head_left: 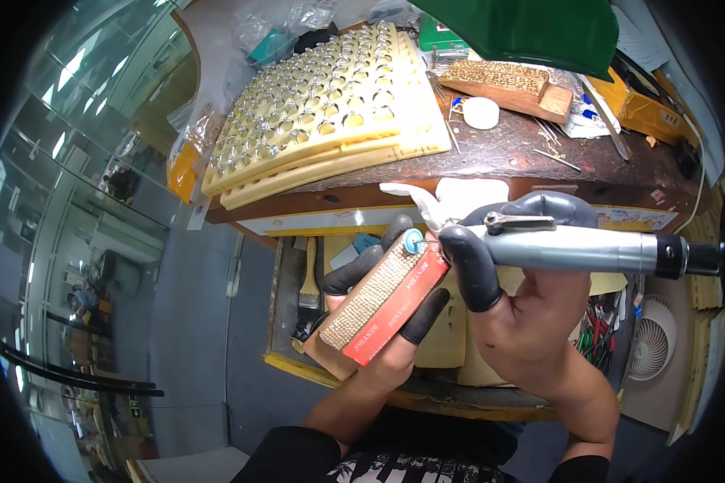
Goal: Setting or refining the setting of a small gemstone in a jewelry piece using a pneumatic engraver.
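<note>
My left hand (391, 364), in black finger covers, grips a narrow block (365, 299) by its sides. Rows of tiny gold-coloured beads cover the block's upper face; a red strip (395, 310) with print runs along one side, and bare wood shows at the near end. My right hand (519, 326), also with black covers on its fingers, is wrapped round a silver rotary handpiece (576, 249). On its thin shaft sits a small teal disc (413, 241), at the far end of the beaded face. Whether the disc touches the beads I cannot tell.
Stacked cream trays of rings (322, 101) stand on the bench at the back left. Behind my right hand lie another beaded block (499, 76), a white round piece (481, 113) and tweezers (608, 121), under a green shade (532, 32). An open drawer below holds a brush (309, 274) and pliers.
</note>
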A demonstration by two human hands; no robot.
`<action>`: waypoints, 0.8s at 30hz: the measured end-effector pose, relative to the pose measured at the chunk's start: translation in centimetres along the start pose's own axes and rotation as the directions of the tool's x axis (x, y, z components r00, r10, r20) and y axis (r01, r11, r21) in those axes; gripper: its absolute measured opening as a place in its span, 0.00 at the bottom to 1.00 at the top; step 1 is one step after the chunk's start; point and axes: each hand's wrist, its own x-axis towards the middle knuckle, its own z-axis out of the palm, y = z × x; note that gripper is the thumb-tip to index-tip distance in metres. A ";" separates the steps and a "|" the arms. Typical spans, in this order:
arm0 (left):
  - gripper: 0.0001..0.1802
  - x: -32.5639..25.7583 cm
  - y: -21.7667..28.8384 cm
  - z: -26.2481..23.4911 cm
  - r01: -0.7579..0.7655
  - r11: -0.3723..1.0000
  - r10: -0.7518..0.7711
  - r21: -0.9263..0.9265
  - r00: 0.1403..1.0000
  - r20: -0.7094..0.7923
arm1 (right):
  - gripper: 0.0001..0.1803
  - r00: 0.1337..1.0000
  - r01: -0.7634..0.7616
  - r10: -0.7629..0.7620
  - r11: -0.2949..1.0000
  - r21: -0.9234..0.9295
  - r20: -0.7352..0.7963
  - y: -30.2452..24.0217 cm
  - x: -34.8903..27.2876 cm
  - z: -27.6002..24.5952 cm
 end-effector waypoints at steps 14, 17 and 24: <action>0.38 -0.7 -0.3 -0.4 0.091 0.996 -0.091 0.002 0.996 0.017 | 0.08 0.999 0.026 -0.026 0.999 0.018 -0.034 -0.3 0.3 0.1; 0.38 -0.6 -0.3 -0.6 0.095 0.995 -0.096 0.027 0.994 0.051 | 0.08 0.999 0.011 -0.010 0.999 0.043 -0.033 -0.4 0.2 0.1; 0.38 -0.6 -0.3 -0.4 0.090 0.996 -0.089 -0.021 0.995 0.044 | 0.07 0.999 -0.001 0.004 0.999 0.054 -0.053 -0.1 0.2 0.3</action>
